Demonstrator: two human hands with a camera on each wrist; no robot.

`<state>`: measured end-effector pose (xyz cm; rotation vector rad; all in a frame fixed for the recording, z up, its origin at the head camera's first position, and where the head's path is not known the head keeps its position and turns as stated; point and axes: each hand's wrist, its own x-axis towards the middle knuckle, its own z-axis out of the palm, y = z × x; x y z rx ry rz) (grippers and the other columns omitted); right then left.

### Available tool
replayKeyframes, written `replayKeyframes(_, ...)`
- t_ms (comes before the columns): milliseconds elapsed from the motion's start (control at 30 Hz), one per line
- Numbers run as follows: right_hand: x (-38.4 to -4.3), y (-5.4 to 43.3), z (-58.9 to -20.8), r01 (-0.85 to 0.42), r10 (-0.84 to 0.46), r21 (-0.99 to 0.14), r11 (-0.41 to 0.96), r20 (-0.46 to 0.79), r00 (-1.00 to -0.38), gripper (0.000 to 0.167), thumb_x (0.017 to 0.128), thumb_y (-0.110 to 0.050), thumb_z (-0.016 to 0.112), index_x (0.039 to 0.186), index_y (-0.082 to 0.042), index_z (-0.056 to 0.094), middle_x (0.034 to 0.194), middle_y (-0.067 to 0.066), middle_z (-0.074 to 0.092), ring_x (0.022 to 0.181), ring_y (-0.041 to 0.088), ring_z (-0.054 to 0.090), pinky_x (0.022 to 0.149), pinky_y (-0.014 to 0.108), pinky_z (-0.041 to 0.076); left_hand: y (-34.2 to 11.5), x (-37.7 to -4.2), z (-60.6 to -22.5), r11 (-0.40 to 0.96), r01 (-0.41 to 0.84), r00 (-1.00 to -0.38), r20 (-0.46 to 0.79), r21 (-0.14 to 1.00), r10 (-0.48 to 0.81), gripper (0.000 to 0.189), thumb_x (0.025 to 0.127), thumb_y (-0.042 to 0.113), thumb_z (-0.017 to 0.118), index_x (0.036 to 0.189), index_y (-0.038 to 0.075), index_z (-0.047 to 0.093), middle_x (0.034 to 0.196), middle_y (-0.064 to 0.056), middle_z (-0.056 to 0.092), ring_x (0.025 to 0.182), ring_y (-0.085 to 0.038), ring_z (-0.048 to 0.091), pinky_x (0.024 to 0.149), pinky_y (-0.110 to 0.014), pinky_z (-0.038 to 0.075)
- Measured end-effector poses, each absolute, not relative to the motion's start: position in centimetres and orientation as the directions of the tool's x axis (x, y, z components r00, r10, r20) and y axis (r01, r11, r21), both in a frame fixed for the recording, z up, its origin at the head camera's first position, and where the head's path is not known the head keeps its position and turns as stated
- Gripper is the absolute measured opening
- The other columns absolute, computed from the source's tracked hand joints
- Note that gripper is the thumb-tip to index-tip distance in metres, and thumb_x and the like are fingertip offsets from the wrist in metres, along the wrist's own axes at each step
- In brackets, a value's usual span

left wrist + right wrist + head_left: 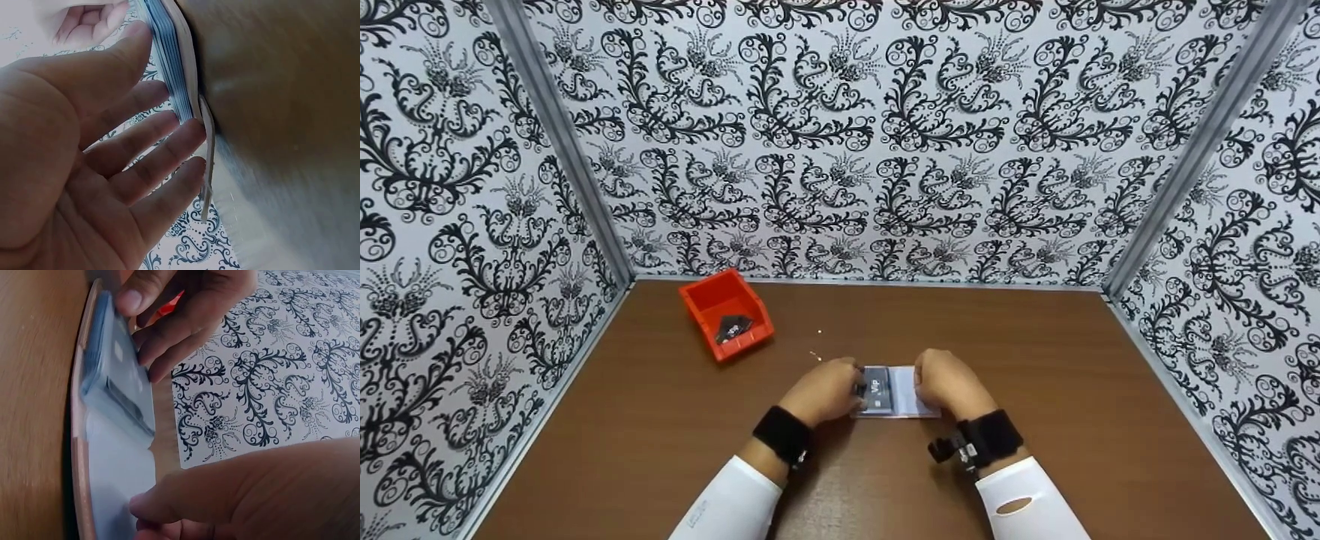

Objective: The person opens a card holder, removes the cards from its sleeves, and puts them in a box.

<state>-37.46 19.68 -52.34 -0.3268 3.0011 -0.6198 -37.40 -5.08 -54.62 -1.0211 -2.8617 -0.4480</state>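
Observation:
An open card holder [903,391] lies on the brown table, its clear sleeves stacked on the left side. Through the top sleeve a dark card [876,387] printed "Vip" shows. My left hand [826,390] holds the left side of the holder; in the right wrist view its thumb lies on the sleeve stack [121,371]. At the opposite side, my right hand [949,382] has its fingers curled and pinches the pale right-hand leaf near its edge. The thick layered edge of the sleeves [171,62] shows in the left wrist view beside the left fingertips.
A red plastic bin [706,319] stands at the back left, with several dark cards [733,328] inside. Small pale specks [817,355] lie on the table [997,322] behind the left hand. Patterned panels [840,187] wall the table at the back and sides.

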Motion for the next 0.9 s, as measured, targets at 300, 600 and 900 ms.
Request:
replayKeyframes(300,-38.0,18.6,-52.5,-0.223,-0.274,-0.563,0.796,-0.006,-0.962,0.009,0.094,-0.009,0.076,0.085,-0.011,0.079,0.082,-0.001,0.072,0.074,0.016,0.063,0.068,0.031,0.053,-5.2,-37.3,-54.6,0.738,0.62,-0.784,0.174,0.265,0.596,0.017,0.088,0.024,0.096,0.088,0.015,0.082,0.097,0.001,0.062,0.076,-0.014,0.055,0.074,-0.036,0.055)
replayKeyframes(600,-38.4,18.7,-53.9,-0.101,-0.251,-0.697,0.71,-0.117,-0.961,0.02,0.103,-0.005,0.068,0.089,-0.001,0.082,0.07,0.01,0.077,0.058,0.012,0.069,0.054,0.023,0.055,-5.1,-37.2,-54.6,0.748,0.62,-0.785,0.174,0.238,0.595,0.019,0.092,0.03,0.094,0.093,0.015,0.082,0.105,-0.002,0.072,0.084,-0.02,0.068,0.085,-0.042,0.062)
replayKeyframes(900,-38.8,19.2,-54.3,-0.028,-0.253,-0.778,0.627,-0.169,-0.953,0.021,0.103,-0.004,0.064,0.094,0.004,0.082,0.073,0.01,0.077,0.059,0.013,0.072,0.056,0.026,0.062,-4.5,-36.9,-54.7,0.764,0.612,-0.791,0.179,0.206,0.585,0.025,0.095,0.035,0.093,0.102,0.013,0.084,0.105,-0.001,0.072,0.088,-0.022,0.074,0.086,-0.042,0.065)
